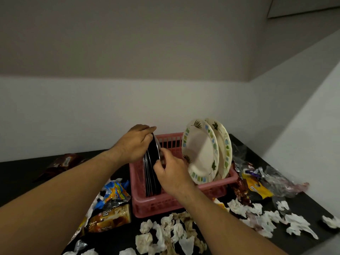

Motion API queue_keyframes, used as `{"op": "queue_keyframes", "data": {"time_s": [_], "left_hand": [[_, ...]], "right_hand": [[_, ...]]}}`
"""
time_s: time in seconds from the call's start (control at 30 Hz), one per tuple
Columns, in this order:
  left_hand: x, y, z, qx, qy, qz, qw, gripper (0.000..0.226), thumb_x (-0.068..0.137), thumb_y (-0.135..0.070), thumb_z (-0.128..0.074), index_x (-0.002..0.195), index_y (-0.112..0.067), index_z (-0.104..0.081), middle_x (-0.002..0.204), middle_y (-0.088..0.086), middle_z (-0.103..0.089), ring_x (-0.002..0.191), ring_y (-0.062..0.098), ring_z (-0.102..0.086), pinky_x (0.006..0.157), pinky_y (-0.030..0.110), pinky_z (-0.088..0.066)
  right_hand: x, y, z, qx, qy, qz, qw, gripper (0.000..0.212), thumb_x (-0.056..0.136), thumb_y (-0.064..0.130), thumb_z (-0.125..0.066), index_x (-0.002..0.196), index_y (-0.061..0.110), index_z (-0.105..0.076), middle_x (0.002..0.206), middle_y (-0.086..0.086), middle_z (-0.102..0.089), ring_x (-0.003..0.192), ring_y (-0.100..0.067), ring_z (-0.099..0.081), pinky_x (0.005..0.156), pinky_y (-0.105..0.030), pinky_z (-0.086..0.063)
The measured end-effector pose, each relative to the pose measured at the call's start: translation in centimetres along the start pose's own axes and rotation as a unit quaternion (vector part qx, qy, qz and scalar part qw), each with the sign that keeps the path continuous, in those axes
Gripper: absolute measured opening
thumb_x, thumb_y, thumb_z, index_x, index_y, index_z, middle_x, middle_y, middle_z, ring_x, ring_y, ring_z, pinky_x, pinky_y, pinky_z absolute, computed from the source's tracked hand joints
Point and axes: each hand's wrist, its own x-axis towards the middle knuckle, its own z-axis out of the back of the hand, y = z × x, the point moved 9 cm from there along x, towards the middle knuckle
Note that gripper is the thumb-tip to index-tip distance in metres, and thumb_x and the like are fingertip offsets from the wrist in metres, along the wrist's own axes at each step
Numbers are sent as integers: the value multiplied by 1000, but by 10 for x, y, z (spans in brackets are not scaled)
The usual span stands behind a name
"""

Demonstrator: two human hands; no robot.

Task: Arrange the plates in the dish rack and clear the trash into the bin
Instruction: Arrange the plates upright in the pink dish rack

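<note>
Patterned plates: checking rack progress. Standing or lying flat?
Standing. Both patterned plates sit on edge inside the pink rack, tilted slightly.

Two cream plates (200,153), one pink rack (165,203) (dark plates (152,162) uncountable).

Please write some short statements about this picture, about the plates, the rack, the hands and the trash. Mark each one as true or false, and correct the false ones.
1. The dish rack is pink. True.
2. Two cream plates with leaf patterns stand on edge in the rack. True.
3. The left hand lies empty on the table. False: it grips the top of the dark plates, which stand on edge in the rack.
4. The crumpled tissues are in a bin. False: they lie scattered on the black table, and no bin is in view.
5. The right hand has its fingers at the edge of the dark plates. True.
</note>
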Motion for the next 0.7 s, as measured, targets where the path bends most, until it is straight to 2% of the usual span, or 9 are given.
{"op": "queue_keyframes", "data": {"time_s": [0.13,0.3,0.37,0.43,0.47,0.53,0.6,0.67,0.7], "left_hand": [[-2,-4,7,-16,-16,13,1000,42,95,-11,-43,137,-9,-48,135,13,-52,125,24,-45,99,25,-33],[-6,0,-1,15,10,20,1000,48,98,-22,-41,143,-7,-40,158,11,-24,145,21,-22,117,31,-21],[-8,-2,-1,21,21,17,999,37,98,-25,-39,130,-11,-51,152,10,-30,140,21,-30,114,33,-27],[-10,-9,-1,35,34,6,999,33,100,-26,-35,118,-10,-57,143,11,-39,134,20,-35,110,34,-31],[-10,-14,-1,54,37,-3,998,36,101,-24,-34,121,-4,-57,143,15,-40,136,22,-32,112,34,-28],[-11,-13,1,80,29,-3,996,41,102,-19,-33,128,6,-53,145,21,-40,141,27,-26,115,34,-22],[-13,-14,0,85,20,-26,996,42,97,-13,-31,116,11,-60,132,28,-52,133,39,-41,111,43,-34],[-11,-3,-12,115,69,-28,991,36,85,-7,-39,87,15,-67,96,31,-67,106,48,-61,91,51,-52],[-8,-2,-11,118,58,-39,991,30,79,-6,-45,81,14,-67,88,29,-68,99,48,-64,84,51,-55]], "right_hand": [[7,-5,2,-32,-28,-29,999,41,98,25,-41,139,21,-41,81,-2,-65,66,-20,-63,58,-36,-54],[28,-8,2,-108,9,-67,992,50,99,19,-34,149,22,-30,90,-12,-65,76,-26,-63,64,-36,-54],[37,0,19,-101,-13,-56,993,44,99,20,-33,143,23,-36,87,-9,-63,76,-25,-63,67,-38,-56],[46,10,46,-87,-43,-46,994,40,100,18,-33,139,23,-40,79,-5,-60,69,-18,-60,56,-31,-51],[51,14,60,-105,-56,-37,992,42,100,15,-35,141,22,-39,76,-5,-59,65,-17,-58,52,-28,-47],[59,17,89,-179,-93,-26,979,49,98,12,-38,147,20,-34,75,-7,-60,64,-20,-59,53,-35,-52],[62,9,110,-162,-125,-35,978,52,96,12,-37,147,21,-34,77,-8,-60,64,-21,-60,54,-39,-54],[57,-2,118,-127,-130,-38,983,50,95,10,-37,144,20,-39,80,-4,-58,65,-16,-57,48,-31,-45],[53,-9,120,-122,-132,-43,983,47,95,9,-36,140,21,-42,83,-3,-58,65,-13,-56,47,-26,-41]]}}
